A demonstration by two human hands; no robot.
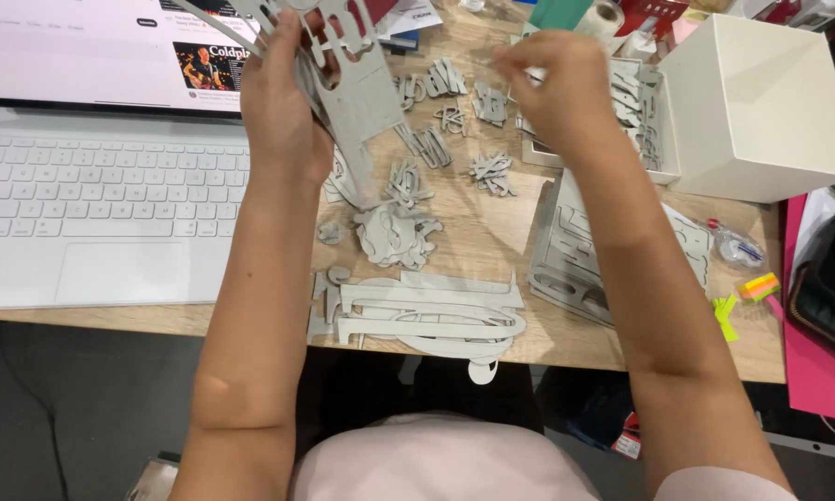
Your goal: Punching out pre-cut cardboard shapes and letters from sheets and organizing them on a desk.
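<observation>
left hand (283, 107): raised above the desk (478, 237), fingers closed around a grey cardboard assembly (348, 79) of flat cut-out parts, which it holds upright and a little tilted, in front of the laptop screen.
right hand (552, 88): raised near the shallow tray (635, 121), fingertips pinched together; i cannot tell if a small piece is between them.
cardboard assembly: in the air, over the loose pieces, between the laptop and the tray.
loose grey pieces (408, 199): scattered on the desk below both hands; larger curved shapes (427, 315) lie at the near edge.
punched sheets (575, 250): flat under the right forearm.
laptop (102, 195): at the left, open, white keyboard.
white box (756, 107): at the right, open, just beside the tray.
</observation>
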